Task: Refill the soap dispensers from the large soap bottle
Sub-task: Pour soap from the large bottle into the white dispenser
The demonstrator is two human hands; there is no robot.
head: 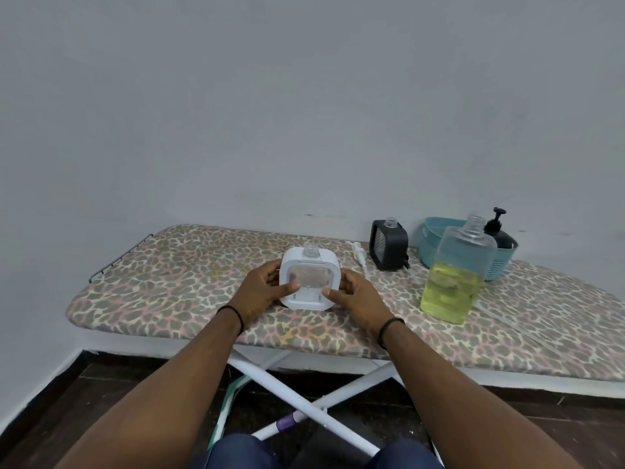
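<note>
A white square soap dispenser [309, 265] with a clear window and an uncapped clear neck stands upright on the ironing board [169, 292]. My left hand [263, 289] grips its left side and my right hand [355, 296] grips its right side, thumbs on the front. To the right stands the large clear soap bottle [456, 272], uncapped, about half full of yellow-green soap. A black square dispenser [389, 245], also uncapped, stands behind near the wall. A white pump head [360, 255] lies on the board between the two dispensers.
A teal basket [436, 242] at the back right holds a black pump bottle [497, 231]. A clear tube [507, 319] lies on the board right of the large bottle. The wall runs close behind. White crossed legs [304, 394] stand under the board.
</note>
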